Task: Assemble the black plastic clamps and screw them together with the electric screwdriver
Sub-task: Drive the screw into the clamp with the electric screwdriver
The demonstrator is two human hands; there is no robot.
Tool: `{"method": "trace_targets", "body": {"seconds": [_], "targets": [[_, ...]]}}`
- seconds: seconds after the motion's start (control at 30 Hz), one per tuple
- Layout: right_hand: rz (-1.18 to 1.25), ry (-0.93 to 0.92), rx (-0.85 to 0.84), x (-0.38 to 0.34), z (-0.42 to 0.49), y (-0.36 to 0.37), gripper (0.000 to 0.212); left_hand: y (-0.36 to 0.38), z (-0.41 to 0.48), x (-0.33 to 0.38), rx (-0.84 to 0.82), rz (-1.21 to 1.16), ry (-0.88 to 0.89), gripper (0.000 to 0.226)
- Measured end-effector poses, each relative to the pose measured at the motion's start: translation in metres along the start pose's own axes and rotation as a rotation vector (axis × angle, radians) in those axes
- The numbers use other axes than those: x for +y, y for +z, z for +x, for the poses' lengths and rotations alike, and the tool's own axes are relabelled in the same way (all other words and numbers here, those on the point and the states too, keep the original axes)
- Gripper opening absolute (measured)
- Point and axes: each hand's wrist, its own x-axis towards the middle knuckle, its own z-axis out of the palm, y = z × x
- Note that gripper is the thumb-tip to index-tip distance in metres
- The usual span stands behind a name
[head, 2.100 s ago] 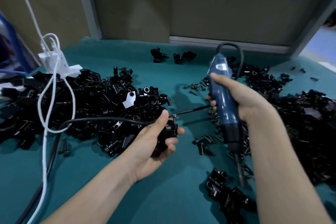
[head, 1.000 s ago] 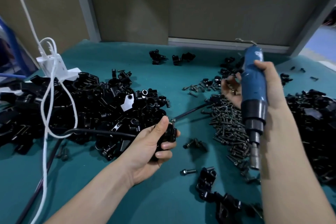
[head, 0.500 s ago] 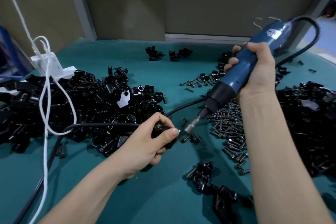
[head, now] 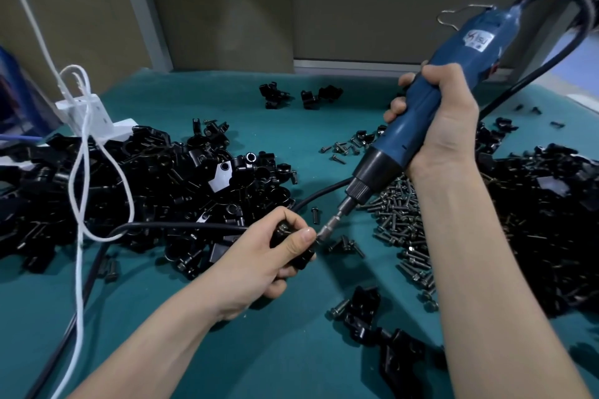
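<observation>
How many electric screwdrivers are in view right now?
1: the blue electric screwdriver gripped in the right hand, its bit at the clamp the left hand holds. Another may be hidden.

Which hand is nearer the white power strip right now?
Left. The left hand, gripping a black clamp, sits mid-table, right of the white power strip; the right hand holds the electric screwdriver farther right.

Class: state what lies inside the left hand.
The left hand grips a black plastic clamp; the bit of the electric screwdriver meets it. The hand hides most of the clamp and any screw.
</observation>
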Motion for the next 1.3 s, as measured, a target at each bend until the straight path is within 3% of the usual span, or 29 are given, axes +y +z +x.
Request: {"method": "trace_targets", "body": {"seconds": [0.13,0.6,1.3], "targets": [[-0.023,-0.055,-0.014,-0.0027,-0.0022,0.0025,0.014,0.0003,0.0009,-0.0005,-0.015,-0.021,-0.006,0.032],[0.002,0.015,-0.11,-0.0018,-0.0063,0.0058,0.004,-0.0005,0.0004,-0.0017,-0.071,-0.031,-0.008,0.027],[0.019,0.02,-0.16,0.0025,-0.0069,0.0073,0.005,0.0005,0.0013,-0.003,-0.037,-0.041,0.03,0.028]]}}
